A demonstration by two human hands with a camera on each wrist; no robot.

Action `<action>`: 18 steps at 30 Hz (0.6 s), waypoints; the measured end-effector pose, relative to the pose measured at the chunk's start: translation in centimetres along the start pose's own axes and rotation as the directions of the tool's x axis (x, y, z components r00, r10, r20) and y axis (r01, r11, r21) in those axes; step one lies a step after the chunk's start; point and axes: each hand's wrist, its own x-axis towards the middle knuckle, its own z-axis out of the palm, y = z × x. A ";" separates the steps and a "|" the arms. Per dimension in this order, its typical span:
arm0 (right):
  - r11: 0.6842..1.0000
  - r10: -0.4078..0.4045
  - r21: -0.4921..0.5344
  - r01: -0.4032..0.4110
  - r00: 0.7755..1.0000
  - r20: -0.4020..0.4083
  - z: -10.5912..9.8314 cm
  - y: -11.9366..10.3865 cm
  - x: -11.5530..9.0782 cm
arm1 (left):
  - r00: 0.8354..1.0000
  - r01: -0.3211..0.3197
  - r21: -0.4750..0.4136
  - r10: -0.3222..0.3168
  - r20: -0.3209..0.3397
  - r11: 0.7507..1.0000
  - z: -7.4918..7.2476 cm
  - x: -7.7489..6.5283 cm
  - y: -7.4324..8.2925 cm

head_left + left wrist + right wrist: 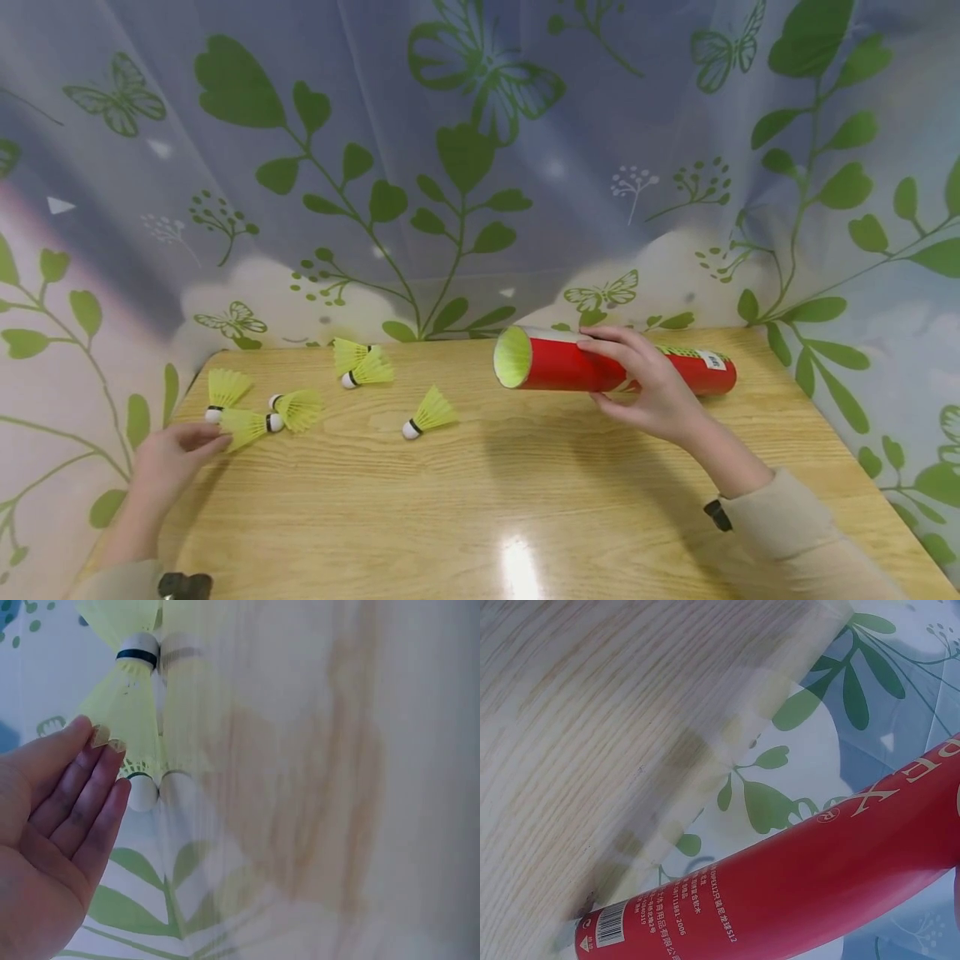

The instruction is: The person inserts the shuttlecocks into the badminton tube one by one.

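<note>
My left hand is at the left of the table, its thumb and fingertips pinching the skirt rim of a yellow shuttlecock. That shuttlecock lies on its side, its white cork pointing right; the left wrist view shows the rim between thumb and fingers. Another shuttlecock lies just behind it, and a third touches or nearly touches it on the right. My right hand grips a red shuttlecock tube round its middle. The tube's open end faces left, with yellow-green showing inside. In the right wrist view only the printed tube shows clearly.
Two overlapping shuttlecocks lie near the table's back edge, and a single one lies left of the tube. The wooden table meets a patterned curtain at the back and sides.
</note>
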 end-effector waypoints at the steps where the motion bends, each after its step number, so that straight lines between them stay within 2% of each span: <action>1: 1.000 0.000 0.000 0.000 1.000 -0.001 0.0 0.0 0.0 | 1.000 0.002 0.000 -0.002 -0.010 1.000 0.0 0.0 0.0; 6: 1.000 0.004 -0.001 -0.004 1.000 0.000 0.1 0.0 0.0 | 0.997 0.015 -0.008 -0.015 -0.078 1.000 -0.1 -0.3 0.4; 11: 1.000 -0.005 -0.015 0.005 1.000 0.003 0.1 -0.1 -0.1 | 0.986 0.036 -0.014 -0.038 -0.160 0.999 -0.4 -0.5 1.1; 13: 1.000 -0.006 -0.016 0.007 1.000 0.003 0.0 -0.1 -0.1 | 0.981 0.057 -0.032 -0.062 -0.184 0.998 -0.5 -0.4 1.5; 18: 1.000 -0.001 -0.007 0.001 1.000 0.013 0.0 -0.1 -0.1 | 0.959 0.156 -0.089 -0.172 -0.226 0.984 -0.7 0.1 2.6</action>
